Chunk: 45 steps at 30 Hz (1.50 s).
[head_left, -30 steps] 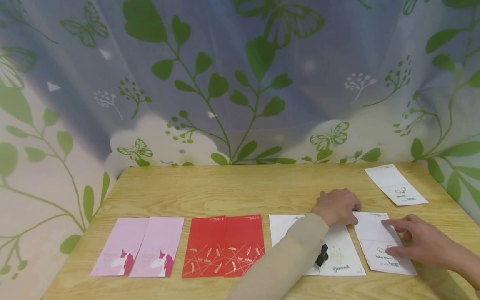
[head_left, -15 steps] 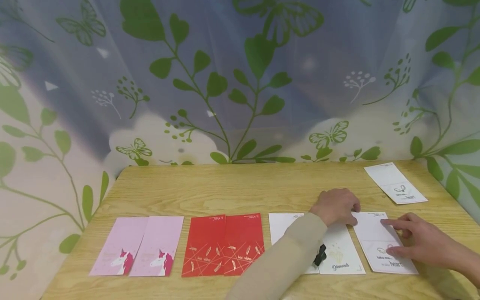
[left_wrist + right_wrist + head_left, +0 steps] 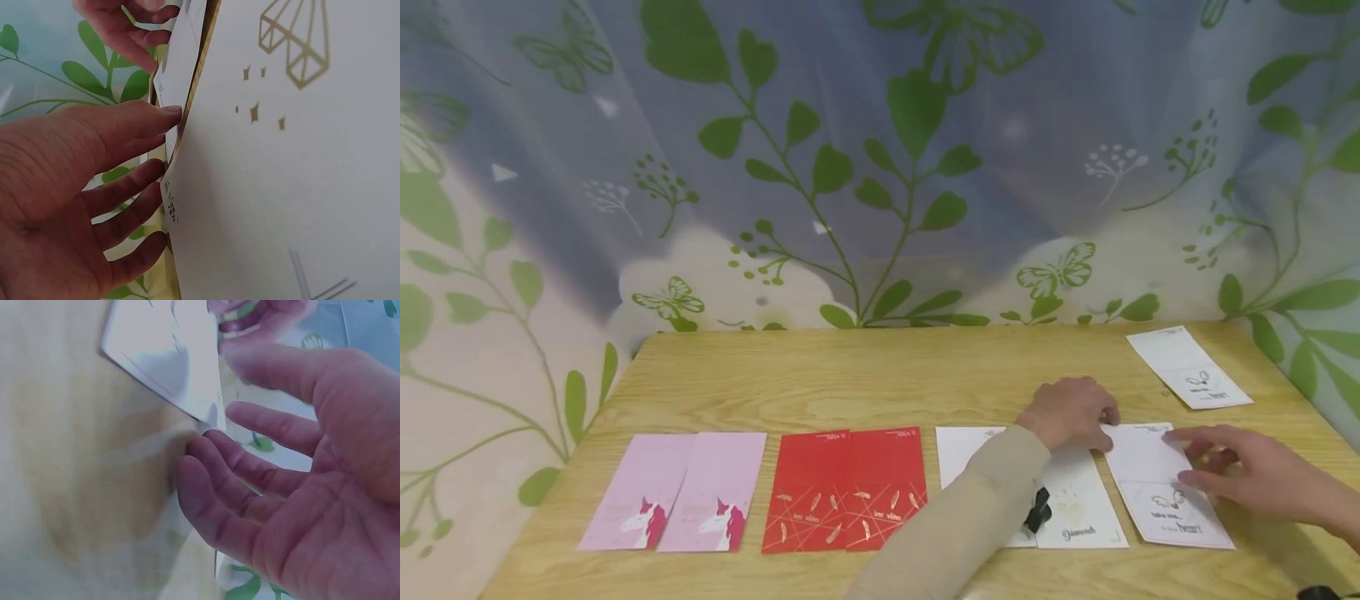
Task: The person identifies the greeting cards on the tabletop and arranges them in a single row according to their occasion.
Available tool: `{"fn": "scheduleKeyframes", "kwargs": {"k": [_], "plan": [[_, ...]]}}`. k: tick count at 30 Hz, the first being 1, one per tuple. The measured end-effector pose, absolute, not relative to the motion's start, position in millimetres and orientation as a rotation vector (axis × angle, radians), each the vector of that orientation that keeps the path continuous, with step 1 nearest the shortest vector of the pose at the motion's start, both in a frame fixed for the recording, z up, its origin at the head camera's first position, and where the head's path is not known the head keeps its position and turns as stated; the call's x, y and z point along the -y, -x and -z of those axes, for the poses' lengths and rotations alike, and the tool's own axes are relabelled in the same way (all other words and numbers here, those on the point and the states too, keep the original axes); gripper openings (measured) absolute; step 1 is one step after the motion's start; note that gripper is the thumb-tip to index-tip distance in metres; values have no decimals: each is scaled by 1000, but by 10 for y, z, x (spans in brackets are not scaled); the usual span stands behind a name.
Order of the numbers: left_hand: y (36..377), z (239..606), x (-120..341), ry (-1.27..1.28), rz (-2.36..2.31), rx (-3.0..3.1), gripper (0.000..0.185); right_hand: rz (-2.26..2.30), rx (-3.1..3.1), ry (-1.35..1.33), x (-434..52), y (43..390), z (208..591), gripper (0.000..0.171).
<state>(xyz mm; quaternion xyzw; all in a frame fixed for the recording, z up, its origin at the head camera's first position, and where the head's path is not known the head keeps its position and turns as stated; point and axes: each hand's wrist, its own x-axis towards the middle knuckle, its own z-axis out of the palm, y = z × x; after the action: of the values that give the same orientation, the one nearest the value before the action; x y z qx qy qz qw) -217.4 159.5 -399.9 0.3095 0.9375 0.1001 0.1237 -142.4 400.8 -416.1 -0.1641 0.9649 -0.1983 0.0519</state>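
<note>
A white card [image 3: 1150, 454] printed with small wings and "heart" lies at the right end of a row on the table. My right hand [image 3: 1247, 479] is over its right edge, index fingertip near the upper right corner and thumb beside the edge, fingers loosely bent. My left hand [image 3: 1067, 414] reaches over the white diamond card [image 3: 1078, 504]. Its fingertips rest at that card's top edge, and its thumb [image 3: 150, 119] touches the heart card's upper left corner. The left sleeve [image 3: 962, 517] hides much of another white card [image 3: 962, 450].
Two pink unicorn cards [image 3: 711, 483] and two red cards [image 3: 887, 467] lie further left in the same row. Another heart card [image 3: 1187, 367] lies tilted at the back right of the wooden table [image 3: 850, 375]. A leaf-patterned curtain [image 3: 850, 167] hangs behind.
My right thumb has moved off the heart card's printed half toward its right edge, and the right fingers have eased back slightly. My left hand stays in place; the cards look unmoved.
</note>
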Motion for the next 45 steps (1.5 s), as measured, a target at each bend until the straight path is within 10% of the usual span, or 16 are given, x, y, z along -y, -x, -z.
{"fn": "scheduleKeyframes", "kwargs": {"k": [9,20,32,45], "plan": [[2204,4028,-1599,-823,-451,-2701,19,592,-3073,284,-4206,1838,3989,38],[2265,4044,-1550,-487,-1204,-2555,25,454,-3031,103,-4435,2409,3959,71],[2320,4099,-1530,-419,-1465,-2450,50,394,-2863,187,-4434,2975,4054,107],[2346,4063,-1509,-515,-1395,-2411,54,238,-2812,388,-4387,3041,3945,101]]}}
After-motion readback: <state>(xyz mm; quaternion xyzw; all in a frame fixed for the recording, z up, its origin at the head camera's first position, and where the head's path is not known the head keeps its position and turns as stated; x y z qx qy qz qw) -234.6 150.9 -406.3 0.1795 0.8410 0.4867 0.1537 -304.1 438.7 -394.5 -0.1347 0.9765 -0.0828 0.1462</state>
